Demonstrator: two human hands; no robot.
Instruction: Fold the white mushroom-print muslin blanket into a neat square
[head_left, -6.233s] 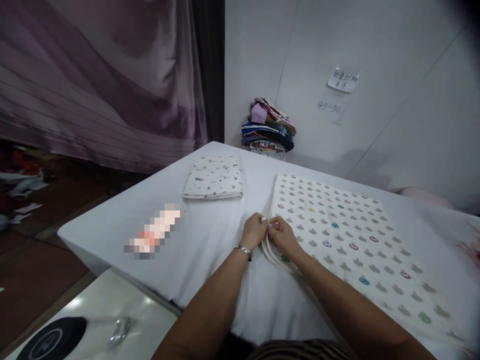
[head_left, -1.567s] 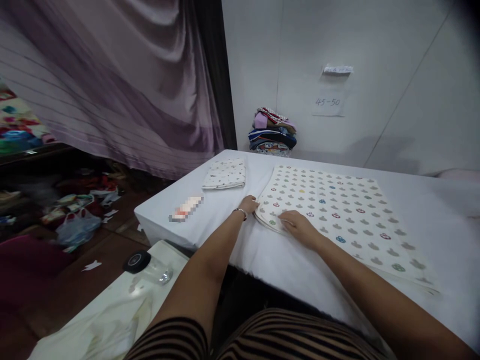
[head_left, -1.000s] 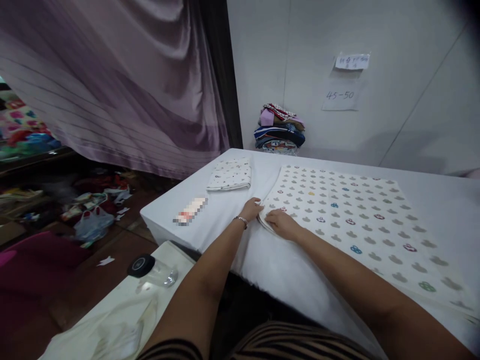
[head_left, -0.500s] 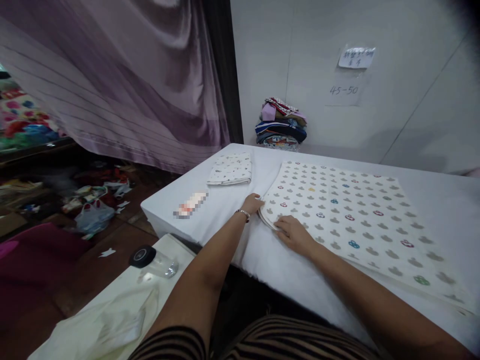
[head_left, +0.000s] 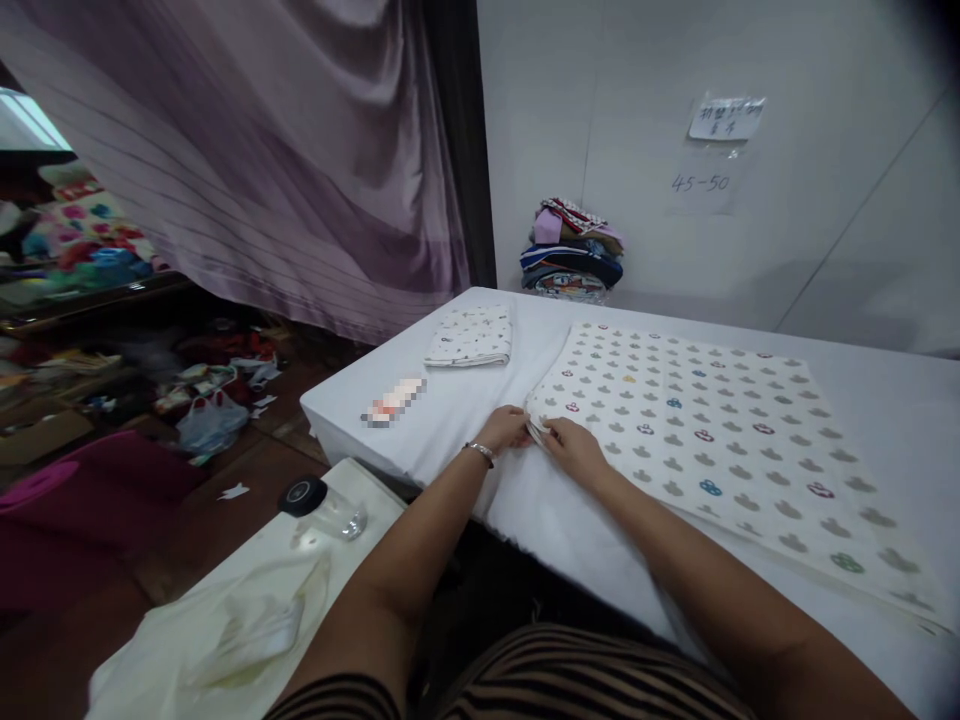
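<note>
A white cloth (head_left: 720,440) printed with grey and coloured shapes lies spread in layers on the white-covered table (head_left: 885,400). At its near left corner my left hand (head_left: 507,428), with a bracelet at the wrist, pinches the layered edge. My right hand (head_left: 574,450) grips the same corner from the right, fingers closed on the edge and close to the left hand. The fingertips are partly hidden by the cloth. Farther back on the left, a folded patterned cloth (head_left: 471,336) lies flat, apart from both hands.
Left of my arm, a side table (head_left: 262,540) bears a clear jar with a black lid (head_left: 304,495) and a plastic bag (head_left: 255,630). A pile of folded fabrics (head_left: 574,250) stands against the wall. A purple curtain (head_left: 337,180) hangs at left; a pink roll (head_left: 97,500) lies below.
My right hand has moved left along the cloth's edge to the corner, close to my left hand. The left hand has come slightly nearer to me, and the view has shifted a little.
</note>
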